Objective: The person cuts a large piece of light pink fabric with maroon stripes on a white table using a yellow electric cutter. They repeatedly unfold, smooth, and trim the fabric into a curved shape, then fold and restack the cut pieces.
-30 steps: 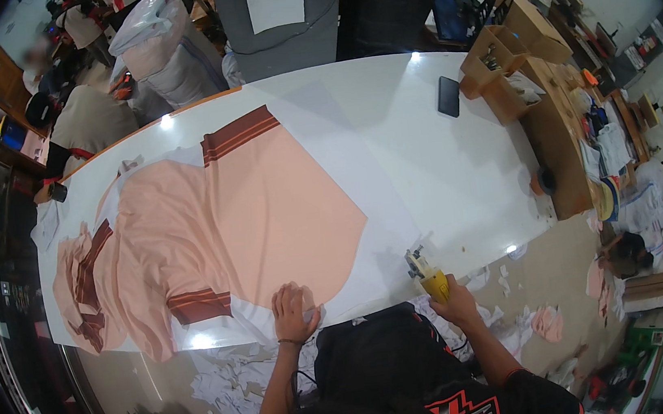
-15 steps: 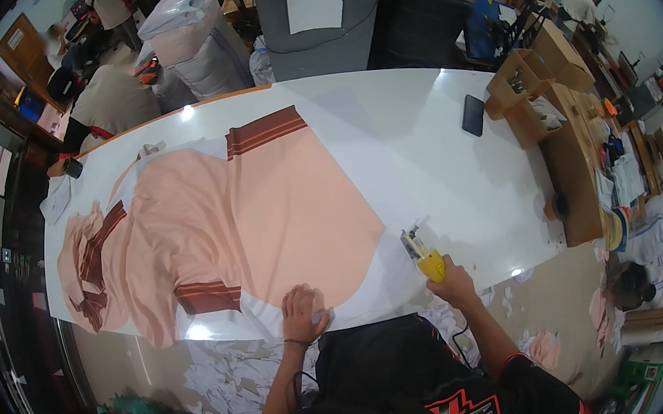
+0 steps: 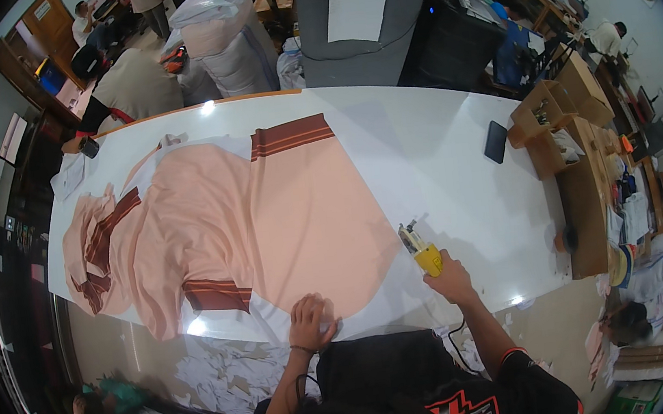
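A peach fabric panel [image 3: 316, 217] with a brown striped band along its far end lies spread on the white table. Fingers extended, my left hand [image 3: 309, 322] rests flat on the panel's near edge, open. My right hand [image 3: 450, 282] is wrapped around a yellow electric fabric cutter [image 3: 427, 259], whose metal head points away and to the left. That head sits right beside the panel's right edge; whether it touches the cloth is too small to tell. White material shows under the panel's near edge. Left of the panel, more peach cloth [image 3: 175, 200] lies in folds.
On the table's right lie a black phone [image 3: 495, 142] and cardboard boxes [image 3: 543, 108]. A grey cabinet [image 3: 309, 13] and wrapped bundles [image 3: 223, 47] stand beyond the far edge. A person [image 3: 133, 82] bends at the far left. White scraps [image 3: 228, 378] litter the floor.
The whole view has shifted and turned slightly. The cutter in my right hand is closer to the panel's right edge. My left hand stays flat on the cloth.
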`<control>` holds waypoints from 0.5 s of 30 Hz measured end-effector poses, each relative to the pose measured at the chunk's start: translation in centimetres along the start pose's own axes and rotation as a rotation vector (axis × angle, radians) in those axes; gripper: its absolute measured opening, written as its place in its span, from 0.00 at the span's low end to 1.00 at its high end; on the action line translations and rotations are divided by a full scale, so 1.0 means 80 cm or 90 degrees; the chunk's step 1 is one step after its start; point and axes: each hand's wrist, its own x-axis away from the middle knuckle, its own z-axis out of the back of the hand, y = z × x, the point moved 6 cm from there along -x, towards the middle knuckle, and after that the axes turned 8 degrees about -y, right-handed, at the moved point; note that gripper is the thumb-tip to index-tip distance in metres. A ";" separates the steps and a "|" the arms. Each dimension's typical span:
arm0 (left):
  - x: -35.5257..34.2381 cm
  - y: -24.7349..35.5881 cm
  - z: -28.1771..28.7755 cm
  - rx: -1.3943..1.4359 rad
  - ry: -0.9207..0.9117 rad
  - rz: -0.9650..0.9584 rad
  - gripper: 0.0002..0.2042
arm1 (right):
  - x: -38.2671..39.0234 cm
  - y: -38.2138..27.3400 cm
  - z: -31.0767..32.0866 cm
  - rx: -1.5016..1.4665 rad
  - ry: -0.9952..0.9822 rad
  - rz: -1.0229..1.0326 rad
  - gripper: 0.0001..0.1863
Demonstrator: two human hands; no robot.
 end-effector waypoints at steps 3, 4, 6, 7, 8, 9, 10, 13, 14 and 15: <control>0.000 0.001 0.002 -0.005 -0.006 0.010 0.31 | -0.013 -0.010 0.002 0.006 0.015 0.016 0.37; 0.000 0.001 0.003 -0.008 -0.006 0.013 0.30 | -0.018 -0.013 0.002 0.007 0.017 0.017 0.37; -0.001 0.001 0.004 -0.001 -0.016 0.017 0.29 | -0.031 -0.020 0.004 0.016 0.030 0.013 0.38; -0.001 0.000 0.004 0.002 -0.021 0.018 0.29 | -0.039 -0.026 0.005 0.021 0.029 0.017 0.37; -0.001 0.000 0.004 0.003 -0.026 0.020 0.29 | -0.047 -0.032 0.006 0.029 0.029 0.018 0.37; -0.002 0.000 0.004 0.003 -0.030 0.021 0.28 | -0.055 -0.038 0.007 0.040 0.031 0.014 0.36; -0.002 -0.001 0.004 0.009 -0.033 0.027 0.28 | -0.062 -0.045 0.008 0.035 0.026 0.020 0.36; -0.003 -0.002 0.006 0.009 -0.034 0.029 0.27 | -0.084 -0.064 0.017 0.028 0.016 0.026 0.37; -0.003 -0.002 0.007 0.007 -0.035 0.027 0.27 | -0.091 -0.070 0.020 0.022 0.013 0.029 0.38; -0.003 -0.002 0.007 0.004 -0.041 0.027 0.27 | -0.098 -0.076 0.023 0.020 0.011 0.028 0.39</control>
